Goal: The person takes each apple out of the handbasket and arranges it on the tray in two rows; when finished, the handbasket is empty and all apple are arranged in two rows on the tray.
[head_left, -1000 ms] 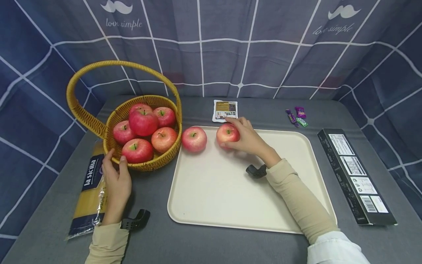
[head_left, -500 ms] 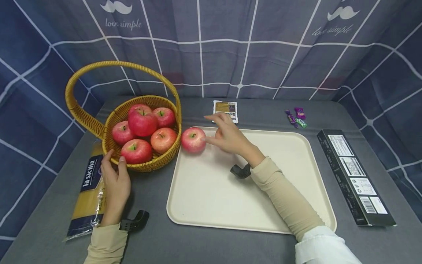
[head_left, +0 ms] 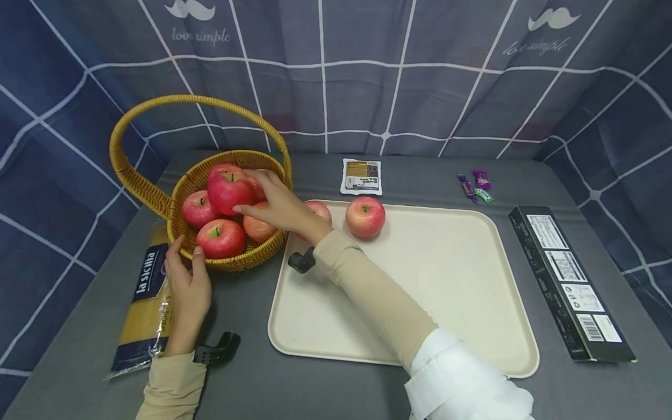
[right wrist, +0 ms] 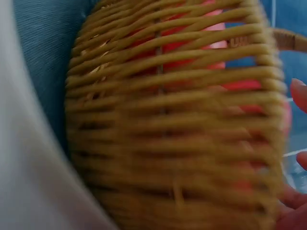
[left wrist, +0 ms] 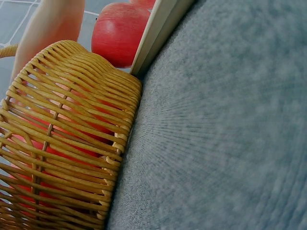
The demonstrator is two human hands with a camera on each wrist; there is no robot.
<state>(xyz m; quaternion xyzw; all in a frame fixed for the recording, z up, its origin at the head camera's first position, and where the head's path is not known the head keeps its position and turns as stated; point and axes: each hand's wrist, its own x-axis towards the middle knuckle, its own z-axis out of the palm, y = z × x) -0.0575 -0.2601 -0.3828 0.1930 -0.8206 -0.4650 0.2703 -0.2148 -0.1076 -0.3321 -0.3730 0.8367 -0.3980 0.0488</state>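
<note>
A yellow wicker basket with a tall handle holds several red apples, heaped up with one apple on top. My left hand rests at the basket's near-left rim, thumb and fingers spread apart. Over the basket's right side reaches my right hand; its thumb and fingers stand apart at the right edge of the top apple, and it partly hides the apples beneath. On the cream tray, one apple sits near the far edge; another apple is partly covered by my right wrist.
A spaghetti bag lies left of the basket. Behind the tray is a small white-edged packet. Several wrapped sweets lie at the back right, and a long black box lies right of the tray.
My right hand has let go of the apple on the tray's right and swept left over the second tray apple to the basket. The left hand has stayed at the rim.
</note>
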